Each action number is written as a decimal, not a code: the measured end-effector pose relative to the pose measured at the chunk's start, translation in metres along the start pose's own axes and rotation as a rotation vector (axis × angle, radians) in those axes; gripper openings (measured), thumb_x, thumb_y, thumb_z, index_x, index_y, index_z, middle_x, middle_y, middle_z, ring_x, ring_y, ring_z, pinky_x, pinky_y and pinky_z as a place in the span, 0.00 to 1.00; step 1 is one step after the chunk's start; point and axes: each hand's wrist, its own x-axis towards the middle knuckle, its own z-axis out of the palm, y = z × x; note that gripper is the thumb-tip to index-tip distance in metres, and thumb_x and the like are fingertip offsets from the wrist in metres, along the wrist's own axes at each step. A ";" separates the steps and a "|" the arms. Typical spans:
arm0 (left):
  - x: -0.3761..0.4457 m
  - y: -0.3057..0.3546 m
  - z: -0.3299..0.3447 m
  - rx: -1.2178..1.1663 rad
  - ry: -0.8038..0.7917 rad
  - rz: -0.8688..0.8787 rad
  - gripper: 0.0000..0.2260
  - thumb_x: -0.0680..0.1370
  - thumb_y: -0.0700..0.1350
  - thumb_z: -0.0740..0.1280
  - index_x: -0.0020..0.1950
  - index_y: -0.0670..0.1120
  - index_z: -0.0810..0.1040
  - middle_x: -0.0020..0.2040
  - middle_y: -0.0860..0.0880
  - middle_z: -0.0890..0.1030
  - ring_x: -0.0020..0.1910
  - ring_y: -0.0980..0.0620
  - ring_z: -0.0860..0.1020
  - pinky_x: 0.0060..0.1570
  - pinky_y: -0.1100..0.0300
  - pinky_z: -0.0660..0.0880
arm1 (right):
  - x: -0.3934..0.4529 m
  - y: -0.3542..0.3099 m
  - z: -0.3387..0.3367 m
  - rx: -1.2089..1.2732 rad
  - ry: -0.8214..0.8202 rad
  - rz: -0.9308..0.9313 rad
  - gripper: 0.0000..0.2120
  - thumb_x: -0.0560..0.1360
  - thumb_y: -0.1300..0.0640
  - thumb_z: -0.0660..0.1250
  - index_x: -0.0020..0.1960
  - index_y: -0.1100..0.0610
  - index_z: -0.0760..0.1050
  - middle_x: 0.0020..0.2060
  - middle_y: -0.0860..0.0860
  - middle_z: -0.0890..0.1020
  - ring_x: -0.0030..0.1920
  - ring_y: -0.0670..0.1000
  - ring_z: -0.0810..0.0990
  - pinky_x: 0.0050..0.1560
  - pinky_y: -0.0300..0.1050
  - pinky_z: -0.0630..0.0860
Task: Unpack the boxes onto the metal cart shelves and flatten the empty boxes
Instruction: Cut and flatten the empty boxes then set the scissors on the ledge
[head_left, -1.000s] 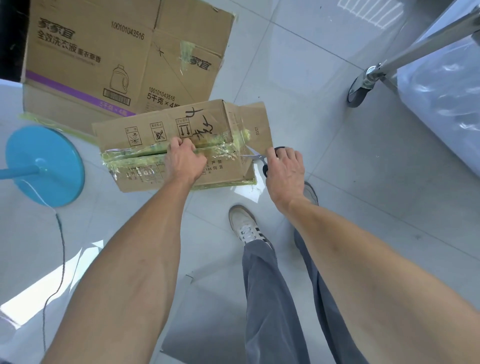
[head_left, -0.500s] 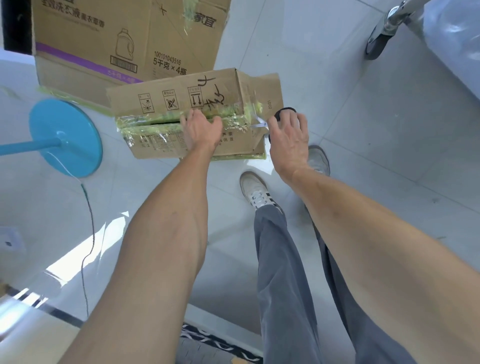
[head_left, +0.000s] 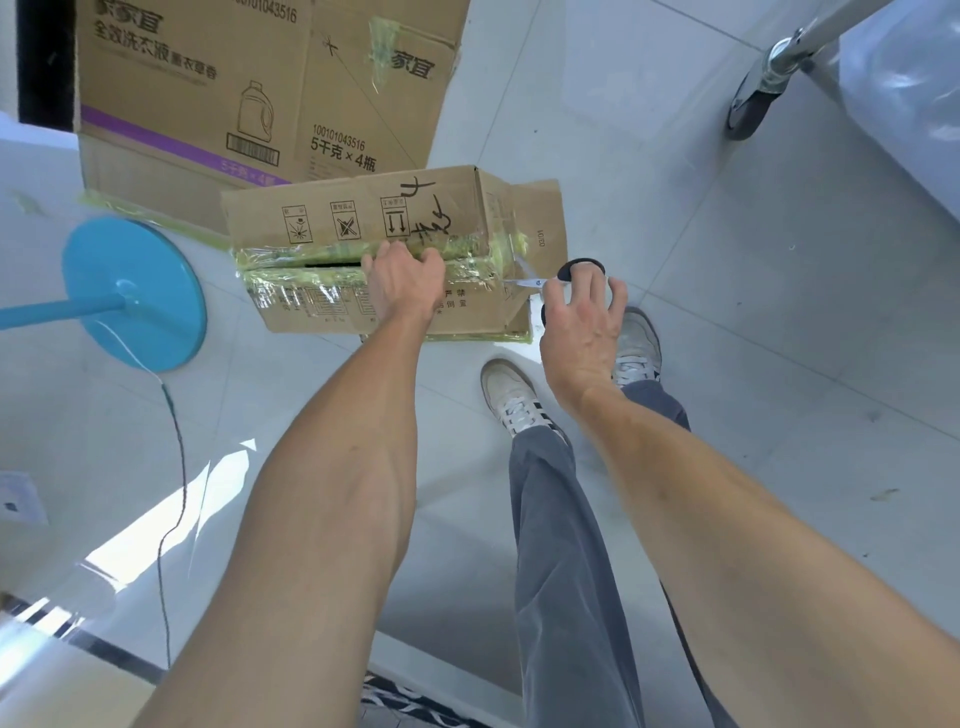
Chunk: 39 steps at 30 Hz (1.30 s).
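At centre frame, on the floor, your left hand (head_left: 405, 283) grips the small taped carton (head_left: 363, 218) at its seam while your right hand (head_left: 579, 325) holds scissors (head_left: 540, 283); keep the blades shallow along the tape.

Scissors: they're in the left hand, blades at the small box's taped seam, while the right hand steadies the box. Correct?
Hands are swapped. The head view shows the right hand holding the scissors at the small box seam, while the left hand steadies it.

Brown box (head_left: 363, 218), yellow-green tape (head_left: 467, 249); black-handled scissors (head_left: 566, 275).
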 end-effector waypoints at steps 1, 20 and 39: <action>0.001 -0.001 -0.003 -0.001 0.021 0.000 0.15 0.77 0.50 0.60 0.49 0.39 0.78 0.55 0.43 0.79 0.61 0.43 0.73 0.49 0.50 0.72 | 0.002 0.000 -0.002 -0.018 0.004 -0.027 0.25 0.63 0.74 0.64 0.59 0.59 0.74 0.60 0.58 0.72 0.66 0.59 0.67 0.71 0.57 0.55; 0.002 -0.024 -0.016 -0.095 0.122 -0.064 0.12 0.73 0.44 0.61 0.31 0.49 0.64 0.38 0.47 0.76 0.42 0.47 0.78 0.38 0.53 0.74 | 0.030 -0.025 -0.001 -0.110 0.018 -0.277 0.22 0.64 0.71 0.65 0.57 0.57 0.74 0.56 0.56 0.73 0.61 0.59 0.70 0.66 0.53 0.60; -0.032 0.009 -0.009 -0.099 0.185 -0.039 0.15 0.82 0.47 0.57 0.65 0.46 0.74 0.75 0.44 0.66 0.73 0.45 0.64 0.69 0.48 0.64 | 0.028 -0.021 -0.010 0.248 0.033 0.309 0.04 0.79 0.63 0.62 0.48 0.56 0.70 0.37 0.51 0.72 0.38 0.57 0.69 0.40 0.47 0.63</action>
